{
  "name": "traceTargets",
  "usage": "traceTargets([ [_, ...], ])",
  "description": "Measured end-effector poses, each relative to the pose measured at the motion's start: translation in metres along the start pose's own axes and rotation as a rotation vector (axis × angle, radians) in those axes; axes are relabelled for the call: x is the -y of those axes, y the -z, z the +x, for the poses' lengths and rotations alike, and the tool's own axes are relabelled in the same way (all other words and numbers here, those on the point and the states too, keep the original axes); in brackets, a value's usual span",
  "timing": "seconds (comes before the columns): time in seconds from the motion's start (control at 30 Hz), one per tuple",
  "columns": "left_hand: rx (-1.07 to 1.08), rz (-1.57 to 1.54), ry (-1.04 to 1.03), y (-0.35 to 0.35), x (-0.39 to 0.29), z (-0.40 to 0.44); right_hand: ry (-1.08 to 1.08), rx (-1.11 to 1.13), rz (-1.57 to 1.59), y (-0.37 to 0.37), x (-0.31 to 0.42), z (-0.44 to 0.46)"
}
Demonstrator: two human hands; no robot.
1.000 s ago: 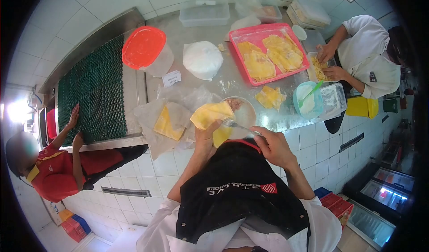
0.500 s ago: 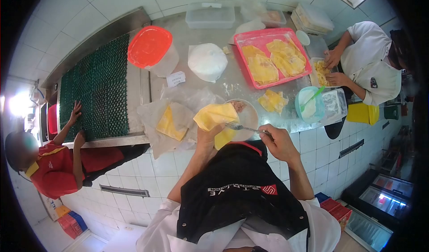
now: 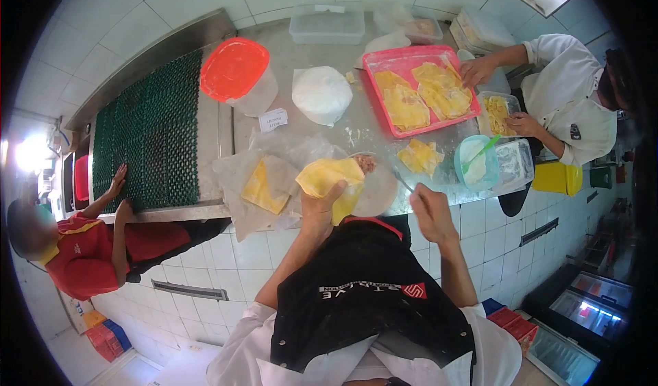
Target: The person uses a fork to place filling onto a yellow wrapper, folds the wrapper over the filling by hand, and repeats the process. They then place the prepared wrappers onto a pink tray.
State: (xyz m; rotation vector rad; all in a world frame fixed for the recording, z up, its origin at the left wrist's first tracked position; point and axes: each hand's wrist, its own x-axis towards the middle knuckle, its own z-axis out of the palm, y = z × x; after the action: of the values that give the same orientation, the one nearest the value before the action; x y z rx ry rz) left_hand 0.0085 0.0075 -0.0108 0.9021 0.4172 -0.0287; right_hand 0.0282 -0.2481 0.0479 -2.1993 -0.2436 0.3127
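- We have the yellow dough sheet (image 3: 329, 175) over the left part of the plate (image 3: 379, 197), our left hand (image 3: 319, 208) gripping its near edge.
- Beside it, minced filling (image 3: 365, 164) shows at the plate's far side.
- Our right hand (image 3: 433, 213) keeps a narrow grip on the fork (image 3: 404, 182), which has just moved off the dough toward the plate's right rim, leaving the sheet to our left grip alone.
- Left of us, another yellow sheet (image 3: 264, 189) lies on plastic.
- Farther out, a co-worker's hand (image 3: 478, 71) has now come to the pink tray (image 3: 394, 58).
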Motion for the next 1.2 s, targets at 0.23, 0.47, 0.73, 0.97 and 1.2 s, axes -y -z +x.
traceTargets([
  [0.23,0.065,0.01,0.039,-0.005,0.0,-0.005,0.282,-0.146,0.067,-0.059,0.051,0.047],
  [0.47,0.062,-0.194,0.233,0.016,0.014,-0.002,0.405,-0.058,-0.197,-0.075,0.037,0.064],
  [0.73,0.063,-0.436,0.311,0.023,0.005,0.006,0.216,0.032,0.335,-0.032,0.023,0.092],
  [0.97,-0.081,-0.278,0.213,0.054,0.006,0.018,0.244,-0.389,-0.125,0.052,-0.074,0.239],
  [1.2,-0.057,-0.299,0.202,0.069,-0.003,0.013,0.049,-0.464,-0.392,0.072,-0.083,0.231],
])
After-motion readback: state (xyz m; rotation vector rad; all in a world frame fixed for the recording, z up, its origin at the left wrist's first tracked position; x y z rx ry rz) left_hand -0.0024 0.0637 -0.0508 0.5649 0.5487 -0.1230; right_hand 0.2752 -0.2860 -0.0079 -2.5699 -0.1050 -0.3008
